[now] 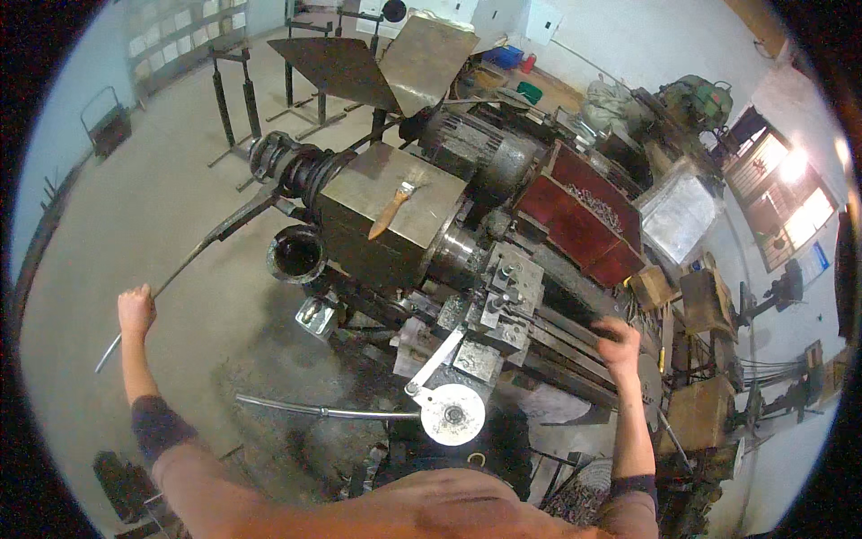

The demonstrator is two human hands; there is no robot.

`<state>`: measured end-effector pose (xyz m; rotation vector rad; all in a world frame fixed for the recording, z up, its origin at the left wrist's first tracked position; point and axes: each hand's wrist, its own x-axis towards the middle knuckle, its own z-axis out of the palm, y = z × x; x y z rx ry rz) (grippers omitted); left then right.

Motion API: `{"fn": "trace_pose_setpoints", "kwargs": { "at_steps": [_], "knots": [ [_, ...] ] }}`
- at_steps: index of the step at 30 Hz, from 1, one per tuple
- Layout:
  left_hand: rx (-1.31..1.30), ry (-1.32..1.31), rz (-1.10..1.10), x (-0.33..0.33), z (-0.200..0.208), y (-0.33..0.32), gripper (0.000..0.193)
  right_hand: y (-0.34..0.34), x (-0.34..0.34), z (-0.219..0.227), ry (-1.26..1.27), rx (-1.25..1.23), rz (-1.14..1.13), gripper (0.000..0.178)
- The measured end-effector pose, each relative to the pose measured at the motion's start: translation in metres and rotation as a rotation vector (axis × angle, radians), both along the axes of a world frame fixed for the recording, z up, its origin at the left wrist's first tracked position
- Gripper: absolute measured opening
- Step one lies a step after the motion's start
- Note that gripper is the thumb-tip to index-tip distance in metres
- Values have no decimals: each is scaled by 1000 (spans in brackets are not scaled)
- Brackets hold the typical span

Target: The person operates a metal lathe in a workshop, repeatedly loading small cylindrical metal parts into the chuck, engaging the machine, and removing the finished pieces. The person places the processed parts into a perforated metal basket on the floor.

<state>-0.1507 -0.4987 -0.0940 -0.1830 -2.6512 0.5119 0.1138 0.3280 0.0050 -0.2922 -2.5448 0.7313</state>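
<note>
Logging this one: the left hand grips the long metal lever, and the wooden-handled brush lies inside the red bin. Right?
Not the brush: the head view shows it on top of the metal housing. The left hand does grip the lever.

Long, slim metal lever [184, 267], aslant at left

You stood in a metalworking workshop: a greasy machine [456, 256] filled the middle, with a finned motor [478, 148] beyond its boxy housing's [364, 182] far edge and a red bin [558, 235] of small grey pieces [590, 205] beside.
</note>
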Motion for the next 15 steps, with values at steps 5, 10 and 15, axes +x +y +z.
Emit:
{"fn": "trace_pose_setpoints", "kwargs": {
  "at_steps": [5, 10, 15],
  "knots": [
    [87, -101, 166, 6, 10, 9, 13, 40, 77, -16, -155, -118, -287, 31],
    [819, 386, -498, 30, 11, 169, 22, 49, 132, -20, -180, -91, -450, 30],
    [774, -792, 33, -21, -168, 251, 48, 76, 180, -45, -136, -207, -549, 29]
  ]
}}
